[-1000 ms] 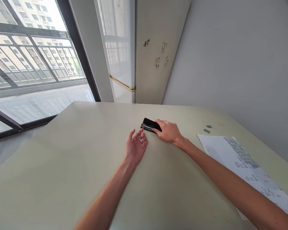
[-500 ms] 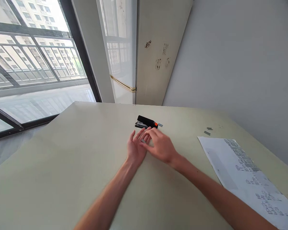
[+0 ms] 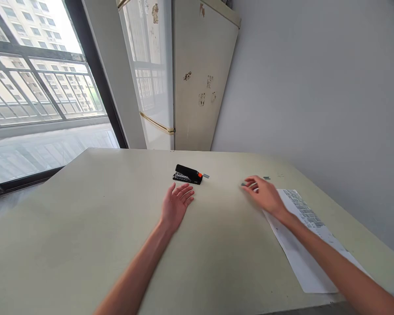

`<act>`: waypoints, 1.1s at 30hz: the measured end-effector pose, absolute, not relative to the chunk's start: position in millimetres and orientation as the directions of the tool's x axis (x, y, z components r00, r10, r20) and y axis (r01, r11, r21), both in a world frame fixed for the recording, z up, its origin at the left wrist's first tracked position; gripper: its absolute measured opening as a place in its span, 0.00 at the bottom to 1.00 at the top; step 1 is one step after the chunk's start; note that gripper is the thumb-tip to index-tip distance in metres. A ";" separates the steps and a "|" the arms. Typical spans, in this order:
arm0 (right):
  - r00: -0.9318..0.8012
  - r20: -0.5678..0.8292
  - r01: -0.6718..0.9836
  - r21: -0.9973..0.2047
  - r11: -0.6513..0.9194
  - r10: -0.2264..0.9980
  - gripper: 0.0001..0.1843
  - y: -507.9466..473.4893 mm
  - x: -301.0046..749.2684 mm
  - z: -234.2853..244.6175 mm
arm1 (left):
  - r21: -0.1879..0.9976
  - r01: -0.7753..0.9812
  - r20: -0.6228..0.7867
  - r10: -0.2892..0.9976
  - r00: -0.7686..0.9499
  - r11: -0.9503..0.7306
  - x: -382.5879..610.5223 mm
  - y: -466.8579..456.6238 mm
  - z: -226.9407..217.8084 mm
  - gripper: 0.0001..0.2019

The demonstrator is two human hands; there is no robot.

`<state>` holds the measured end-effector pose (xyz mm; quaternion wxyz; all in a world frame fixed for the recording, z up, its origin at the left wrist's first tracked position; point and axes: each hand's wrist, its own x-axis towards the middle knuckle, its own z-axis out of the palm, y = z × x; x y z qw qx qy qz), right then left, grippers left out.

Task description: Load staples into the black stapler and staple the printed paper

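My left hand (image 3: pixel 175 208) lies palm up over the table with its fingers stretched and nothing in it. Just beyond its fingertips is a black stapler (image 3: pixel 188 174) with an orange part at its right end, its upper arm raised a little from the base. A short grey staple strip (image 3: pixel 206 176) sticks out beside that orange end. Farther right, my right hand (image 3: pixel 262 194) pinches a small grey staple strip (image 3: pixel 243 184) between thumb and fingers. Beyond its knuckles another grey staple strip (image 3: pixel 266 177) lies on the table.
A printed paper sheet (image 3: pixel 295 258) lies on the pale table (image 3: pixel 85 245) at the right, partly under my right forearm. Behind the table stand a worn white fridge (image 3: pixel 197 118) and a grey wall (image 3: pixel 308 87). A window (image 3: pixel 42 87) is at the left.
My right hand has left my left palm and moved right, near the sheet. My left hand now lies open alone. The whole view has shifted slightly.
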<state>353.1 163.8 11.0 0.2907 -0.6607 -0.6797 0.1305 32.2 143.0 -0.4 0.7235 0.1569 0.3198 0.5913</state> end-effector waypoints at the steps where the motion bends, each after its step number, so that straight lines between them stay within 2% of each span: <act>1: 0.103 0.224 0.838 -0.545 0.037 0.969 0.15 170.5 377.9 8.3 | 0.603 -0.757 -0.279 0.956 0.095 0.251 32.1 143.6 -0.6 0.17; 5: 0.286 0.222 0.862 -0.484 -0.149 0.932 0.12 193.9 448.9 -4.3 | 0.605 -0.756 -0.268 0.958 0.102 0.250 32.7 143.3 0.3 0.15; 9: 0.321 0.208 0.871 -0.448 -0.201 0.924 0.10 214.0 476.5 -19.2 | 0.611 -0.754 -0.263 0.960 0.096 0.243 31.8 142.6 0.9 0.14; 14: 0.273 0.204 0.894 -0.414 -0.169 0.940 0.15 220.9 492.5 -25.4 | 0.612 -0.754 -0.266 0.960 0.085 0.237 29.7 144.7 -0.9 0.14; 19: 0.193 0.183 0.914 -0.391 -0.109 0.964 0.21 179.2 518.5 -22.9 | 0.619 -0.749 -0.262 0.961 0.089 0.238 29.7 146.2 -2.4 0.15; 24: 0.103 0.117 0.932 -0.357 -0.055 0.988 0.35 105.9 561.5 -39.3 | 0.653 -0.722 -0.237 0.967 0.089 0.227 28.9 147.4 -2.7 0.14; 29: 0.085 0.003 0.894 -0.442 -0.075 0.996 0.41 42.7 594.8 -61.7 | 0.760 -0.625 -0.179 0.982 0.062 0.178 30.8 144.6 -7.2 0.15; 33: 0.019 0.046 0.900 -0.436 0.003 0.999 0.42 20.8 592.3 -71.0 | 0.893 -0.438 -0.075 0.994 0.078 0.102 33.5 123.5 -4.3 0.19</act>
